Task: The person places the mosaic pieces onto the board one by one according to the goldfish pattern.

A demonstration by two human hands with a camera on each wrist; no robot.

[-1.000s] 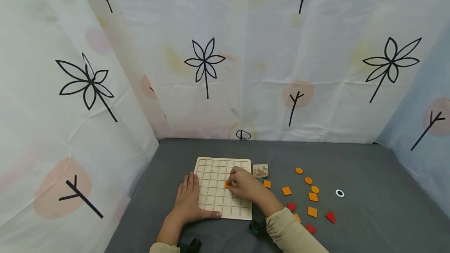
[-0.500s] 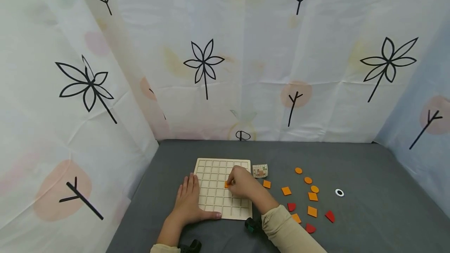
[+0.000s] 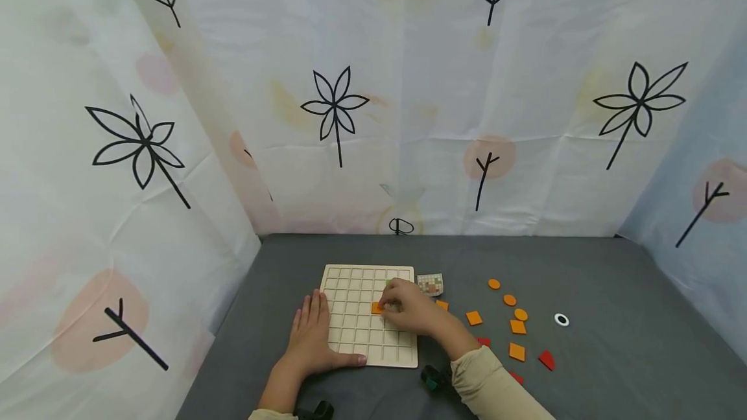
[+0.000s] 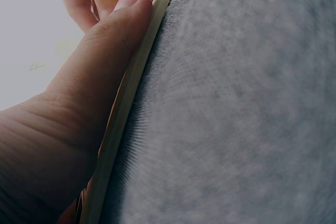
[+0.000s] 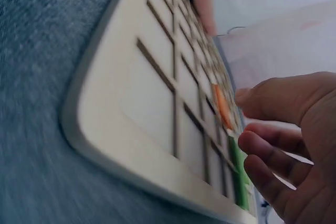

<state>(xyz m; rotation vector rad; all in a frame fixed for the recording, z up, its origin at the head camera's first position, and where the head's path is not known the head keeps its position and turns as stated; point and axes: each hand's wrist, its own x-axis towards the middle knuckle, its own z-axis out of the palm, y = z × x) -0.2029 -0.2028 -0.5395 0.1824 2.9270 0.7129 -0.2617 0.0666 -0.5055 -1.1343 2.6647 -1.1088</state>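
In the head view a pale wooden grid board (image 3: 349, 336) lies on the grey cloth. My left hand (image 3: 315, 339) rests along its left side with straight fingers, its thumb (image 4: 105, 51) lying along the near edge. Over the board's middle right is my right hand (image 3: 408, 306), fingers loosely bent. An orange square tile (image 3: 376, 308) lies on the grid at those fingertips. In the right wrist view the thumb (image 5: 278, 98) stands just off the orange tile, nothing between it and the fingers. Green (image 5: 239, 171) shows on the board by the fingers, partly hidden.
A small pattern card (image 3: 430, 284) lies right of the board. Farther right are several orange square tiles (image 3: 517, 352), orange discs (image 3: 509, 300), red pieces (image 3: 546, 360) and a white ring with a dark middle (image 3: 561, 320). Printed curtains stand behind and at both sides.
My right hand has drawn slightly right and back from the orange tile, which stays on the grid. A bit of green now shows above that hand. The left hand has stayed at the board.
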